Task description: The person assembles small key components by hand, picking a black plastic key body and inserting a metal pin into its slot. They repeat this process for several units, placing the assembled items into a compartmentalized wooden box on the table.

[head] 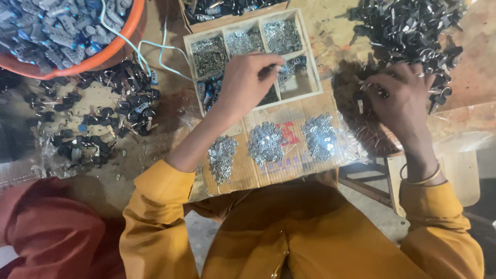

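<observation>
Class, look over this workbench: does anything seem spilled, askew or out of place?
Yes. Dark key-like parts lie scattered loose on the table beside the orange tub, outside any container, while the silvery bits sit sorted in the wooden tray.

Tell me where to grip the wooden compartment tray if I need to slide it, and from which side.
Probably take the wooden compartment tray by its right outer wall, coming in from the right. That wall stands bare and upright, giving a straight edge to pinch. The left hand hovers over the near compartments, the cardboard sheet butts against the near edge, and a dark box crowds the far edge. The right hand is nearest that side.
</observation>
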### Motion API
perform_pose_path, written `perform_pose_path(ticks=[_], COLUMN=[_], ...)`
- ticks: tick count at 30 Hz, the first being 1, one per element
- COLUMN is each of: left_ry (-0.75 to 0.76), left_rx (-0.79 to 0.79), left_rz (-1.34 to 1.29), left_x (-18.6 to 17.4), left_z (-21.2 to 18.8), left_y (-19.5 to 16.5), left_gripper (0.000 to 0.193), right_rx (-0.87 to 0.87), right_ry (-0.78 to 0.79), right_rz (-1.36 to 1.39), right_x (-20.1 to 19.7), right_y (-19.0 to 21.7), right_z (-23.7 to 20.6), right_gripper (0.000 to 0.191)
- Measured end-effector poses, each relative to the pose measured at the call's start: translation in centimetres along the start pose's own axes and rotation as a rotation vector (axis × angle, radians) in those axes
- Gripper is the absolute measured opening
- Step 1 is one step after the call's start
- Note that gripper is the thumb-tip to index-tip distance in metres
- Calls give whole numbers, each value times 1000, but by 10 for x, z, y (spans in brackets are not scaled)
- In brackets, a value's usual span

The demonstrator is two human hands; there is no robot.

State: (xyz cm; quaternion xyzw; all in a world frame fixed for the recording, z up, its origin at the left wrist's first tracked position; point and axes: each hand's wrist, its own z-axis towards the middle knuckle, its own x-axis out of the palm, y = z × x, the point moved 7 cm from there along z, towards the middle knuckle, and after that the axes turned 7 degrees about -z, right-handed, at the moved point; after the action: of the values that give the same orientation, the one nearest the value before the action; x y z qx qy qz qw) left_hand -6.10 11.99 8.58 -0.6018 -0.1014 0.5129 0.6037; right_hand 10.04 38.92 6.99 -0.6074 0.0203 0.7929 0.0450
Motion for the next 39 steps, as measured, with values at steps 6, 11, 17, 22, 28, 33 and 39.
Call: perform_pose_path(ticks=[6, 11, 17, 22, 28, 33, 39], left_ry=[-54, -53, -64, -110, -130, -200, -278], left_rx=[-91, -149, -161, -143, -134, -270, -244], left_rz=[-323, -480, -509, -586, -509, -439, -518], left_x=[-7, 0, 9, 5, -19, -45, -50], left_z=[-10, -14, -15, -15, -36, -73, -95], left_y=[19, 32, 35, 30, 26, 38, 45], left_gripper=[16, 17, 17, 19, 21, 22, 25], right_rx=[170, 211, -25, -117, -326, -281, -400], right_ry=[-69, 52, 121, 207, 4, 5, 129], right_rz=[537, 534, 708, 636, 348, 237, 373], right_x=[-9, -6, -10, -9, -20, -29, -17], right_y=[-25, -1, 87, 120, 146, 153, 170], right_z=[-6, -6, 4, 11, 10, 11, 58], right_gripper=[12, 19, 20, 31, 29, 21, 10])
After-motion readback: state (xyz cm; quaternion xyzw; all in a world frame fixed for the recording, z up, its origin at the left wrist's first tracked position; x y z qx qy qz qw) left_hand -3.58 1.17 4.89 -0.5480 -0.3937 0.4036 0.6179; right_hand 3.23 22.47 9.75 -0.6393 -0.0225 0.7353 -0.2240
